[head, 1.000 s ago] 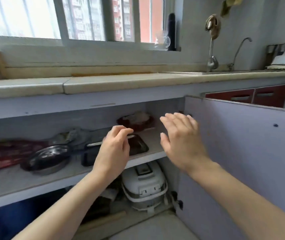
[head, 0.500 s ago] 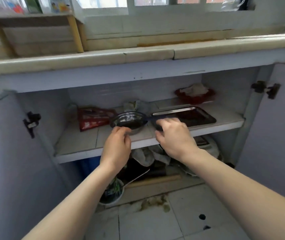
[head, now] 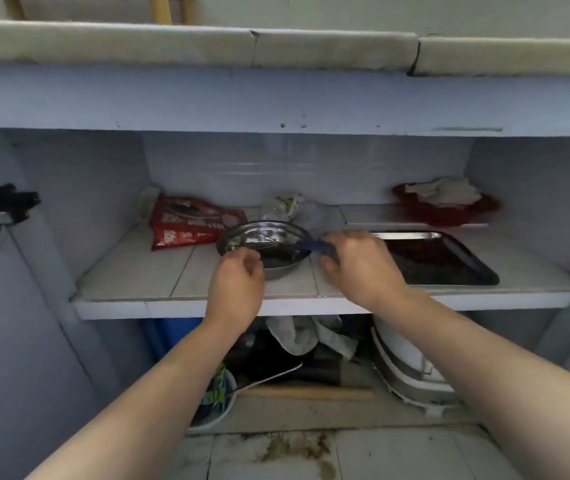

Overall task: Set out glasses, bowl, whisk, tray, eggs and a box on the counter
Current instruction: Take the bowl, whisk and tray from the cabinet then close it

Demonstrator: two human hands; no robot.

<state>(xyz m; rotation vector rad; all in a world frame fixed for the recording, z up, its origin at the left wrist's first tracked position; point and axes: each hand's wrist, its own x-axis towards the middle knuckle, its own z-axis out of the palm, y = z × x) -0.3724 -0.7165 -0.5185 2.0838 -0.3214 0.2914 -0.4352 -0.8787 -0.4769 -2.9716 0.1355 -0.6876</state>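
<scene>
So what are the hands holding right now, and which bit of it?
The right hand grips the whisk by its blue handle. The left hand pinches the near rim of the metal bowl the whisk lies in.

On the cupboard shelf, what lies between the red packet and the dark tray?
In the head view, the metal bowl with the whisk lies between red packet and tray.

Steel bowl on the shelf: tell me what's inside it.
A whisk lies in the steel bowl, its blue handle sticking out over the rim toward the right hand. The left hand covers the bowl's near-left edge; nothing else shows inside.
</scene>
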